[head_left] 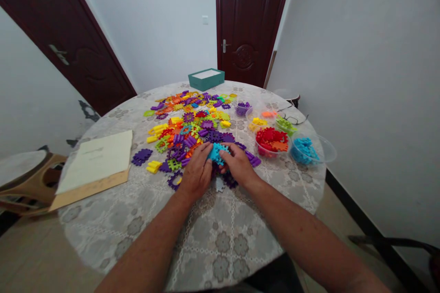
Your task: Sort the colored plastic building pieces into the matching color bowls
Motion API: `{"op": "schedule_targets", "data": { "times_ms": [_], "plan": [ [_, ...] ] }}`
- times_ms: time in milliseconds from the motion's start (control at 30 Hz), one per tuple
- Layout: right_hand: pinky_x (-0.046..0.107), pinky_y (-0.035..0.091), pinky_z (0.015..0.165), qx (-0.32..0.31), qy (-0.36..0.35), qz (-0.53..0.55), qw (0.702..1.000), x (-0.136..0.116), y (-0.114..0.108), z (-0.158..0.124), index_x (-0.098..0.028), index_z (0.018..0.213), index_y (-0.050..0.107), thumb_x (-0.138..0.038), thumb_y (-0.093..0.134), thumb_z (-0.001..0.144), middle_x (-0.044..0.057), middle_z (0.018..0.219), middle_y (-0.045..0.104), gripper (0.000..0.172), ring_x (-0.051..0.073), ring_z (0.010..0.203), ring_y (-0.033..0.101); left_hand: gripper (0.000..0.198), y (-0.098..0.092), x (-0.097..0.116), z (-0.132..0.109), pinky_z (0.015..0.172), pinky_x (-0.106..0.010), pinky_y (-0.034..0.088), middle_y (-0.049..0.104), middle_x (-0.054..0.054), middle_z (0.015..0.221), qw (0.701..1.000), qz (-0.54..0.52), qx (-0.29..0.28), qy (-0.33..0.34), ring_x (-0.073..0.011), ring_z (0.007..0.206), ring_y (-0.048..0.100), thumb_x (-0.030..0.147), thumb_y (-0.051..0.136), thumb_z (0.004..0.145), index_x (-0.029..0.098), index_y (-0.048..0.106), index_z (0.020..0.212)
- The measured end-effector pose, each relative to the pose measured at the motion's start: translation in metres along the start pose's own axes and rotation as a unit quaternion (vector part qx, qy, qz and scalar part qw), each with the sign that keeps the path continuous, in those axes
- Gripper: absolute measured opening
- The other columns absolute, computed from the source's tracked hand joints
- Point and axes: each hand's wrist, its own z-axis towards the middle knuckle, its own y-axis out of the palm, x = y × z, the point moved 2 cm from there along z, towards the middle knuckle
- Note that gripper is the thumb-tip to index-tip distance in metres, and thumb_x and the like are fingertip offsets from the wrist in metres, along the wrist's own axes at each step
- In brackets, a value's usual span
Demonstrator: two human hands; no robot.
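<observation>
Between my two hands is a light-blue toothed plastic building piece (216, 154), held just above the near edge of a heap of mixed building pieces (192, 130). My left hand (197, 169) grips its left side, with the thumb in front. From the other side, my right hand (239, 165) has its thumb and fingers closed on the same piece. Under the hands, dark purple pieces and a pale grey piece (219, 185) lie on the cloth. Whether the blue item is one piece or several stacked cannot be made out.
To the right stand clear bowls with red pieces (271, 139), blue pieces (305, 150), yellow pieces (257, 122), green pieces (286, 124) and purple pieces (243, 108). Glasses (292, 118) lie beside them. A teal box (206, 82) stands at the back, a paper pad (98, 160) at left.
</observation>
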Motion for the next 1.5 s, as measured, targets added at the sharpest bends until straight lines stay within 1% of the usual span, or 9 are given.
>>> {"op": "schedule_targets", "data": {
  "times_ms": [333,500,700,900,1067,1233,1300,1400,1500],
  "plan": [
    [0.026,0.055,0.052,-0.026,-0.019,0.029,0.999,0.0,-0.001,0.001,-0.023,0.126,0.06,-0.048,0.061,0.092,0.0,0.09,0.064,0.043,0.014,0.064,0.063,0.043,0.0,-0.009,0.002,0.119,-0.048,0.042,0.059,-0.012,0.145,1.0,-0.031,-0.001,0.004,-0.0244,0.138,0.053,0.031,0.044,0.105,0.023,0.056,0.145],
    [0.026,0.054,0.057,-0.045,-0.064,-0.036,0.996,-0.003,-0.001,-0.001,-0.026,0.129,0.058,-0.042,0.067,0.09,0.0,0.098,0.066,0.044,0.015,0.069,0.063,0.042,-0.002,-0.01,0.005,0.119,-0.048,0.042,0.062,-0.011,0.142,1.0,-0.028,0.006,0.012,-0.0249,0.135,0.055,0.032,0.047,0.103,0.023,0.057,0.143],
    [0.03,0.054,0.077,0.022,-0.127,-0.195,0.972,-0.016,-0.003,-0.006,-0.027,0.124,0.06,-0.035,0.067,0.088,-0.002,0.098,0.066,0.038,0.018,0.084,0.064,0.041,-0.004,-0.015,0.008,0.12,-0.048,0.04,0.062,-0.009,0.141,1.0,-0.022,0.005,0.021,-0.026,0.135,0.055,0.034,0.052,0.102,0.025,0.058,0.141],
    [0.033,0.054,0.091,0.038,-0.185,-0.257,0.948,-0.024,-0.001,-0.01,-0.026,0.125,0.059,-0.029,0.067,0.084,0.001,0.111,0.068,0.042,0.02,0.096,0.066,0.041,-0.004,-0.018,0.008,0.116,-0.047,0.044,0.061,-0.009,0.14,0.999,-0.026,0.02,0.01,-0.0269,0.131,0.058,0.037,0.056,0.1,0.025,0.058,0.139],
    [0.033,0.054,0.094,0.07,-0.221,-0.276,0.933,-0.039,-0.008,-0.014,-0.024,0.121,0.06,-0.025,0.066,0.082,0.003,0.11,0.07,0.04,0.02,0.099,0.066,0.041,-0.006,-0.021,0.007,0.108,-0.045,0.05,0.066,-0.011,0.13,0.999,-0.01,0.05,-0.018,-0.0268,0.12,0.064,0.039,0.054,0.1,0.022,0.059,0.137],
    [0.036,0.051,0.102,0.174,-0.29,-0.295,0.894,-0.079,-0.055,-0.037,-0.023,0.126,0.059,-0.025,0.062,0.086,0.007,0.122,0.068,0.041,0.022,0.109,0.065,0.033,-0.01,-0.027,0.009,0.103,-0.044,0.052,0.072,-0.011,0.114,0.993,0.048,0.094,-0.051,-0.0268,0.109,0.068,0.038,0.052,0.1,0.018,0.067,0.121],
    [0.04,0.049,0.105,0.241,-0.3,-0.322,0.865,-0.091,-0.089,-0.049,-0.023,0.127,0.059,-0.026,0.06,0.087,0.008,0.125,0.067,0.04,0.024,0.115,0.063,0.03,-0.009,-0.029,0.009,0.103,-0.042,0.052,0.072,-0.01,0.114,0.993,0.061,0.09,-0.043,-0.0261,0.108,0.068,0.036,0.052,0.099,0.018,0.068,0.118],
    [0.043,0.051,0.102,0.324,-0.253,-0.375,0.831,-0.096,-0.15,-0.065,-0.023,0.13,0.058,-0.028,0.058,0.09,0.01,0.122,0.068,0.04,0.025,0.109,0.065,0.029,-0.007,-0.03,0.008,0.102,-0.041,0.052,0.072,-0.01,0.113,0.993,0.069,0.089,-0.024,-0.0252,0.106,0.069,0.034,0.052,0.099,0.019,0.068,0.117],
    [0.046,0.05,0.101,0.389,-0.221,-0.463,0.765,-0.093,-0.211,-0.074,-0.02,0.13,0.058,-0.03,0.056,0.091,0.014,0.123,0.068,0.041,0.029,0.11,0.064,0.029,-0.007,-0.029,0.008,0.102,-0.041,0.051,0.072,-0.01,0.112,0.993,0.078,0.093,-0.006,-0.0258,0.106,0.069,0.033,0.051,0.099,0.018,0.068,0.117]
  ]
}}
